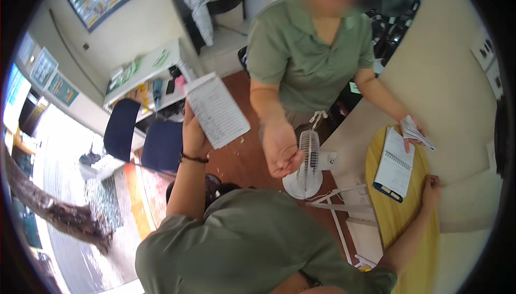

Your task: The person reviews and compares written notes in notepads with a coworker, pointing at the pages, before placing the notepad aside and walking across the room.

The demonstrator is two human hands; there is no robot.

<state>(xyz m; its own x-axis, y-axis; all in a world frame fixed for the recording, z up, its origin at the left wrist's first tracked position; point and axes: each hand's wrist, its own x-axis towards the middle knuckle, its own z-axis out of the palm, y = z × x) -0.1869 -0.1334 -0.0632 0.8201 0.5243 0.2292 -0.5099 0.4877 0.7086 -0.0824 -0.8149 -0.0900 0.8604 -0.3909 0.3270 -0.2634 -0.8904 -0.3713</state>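
My left hand (193, 131) is closed on the edge of a notepad (219, 112), held up with its lined, handwritten page facing me. My right hand (431, 191) rests at the edge of a yellow wooden table (406, 227), fingers curled with nothing visible in them. Near it on the table lies a spiral notebook (395, 171) with a dark phone-like object (388, 193) under its lower end. A co-worker in a green polo shirt (317, 63) stands opposite; one hand (282, 151) is held out palm up, and the other grips folded white paper (416, 131) over the notebook.
A white fan (307, 167) stands below the co-worker's outstretched hand, beside the table's white metal legs (338, 208). Dark blue chairs (161, 144) and a white shelf (174, 57) with small items are to the left. A thick wooden trunk (59, 210) is at the lower left.
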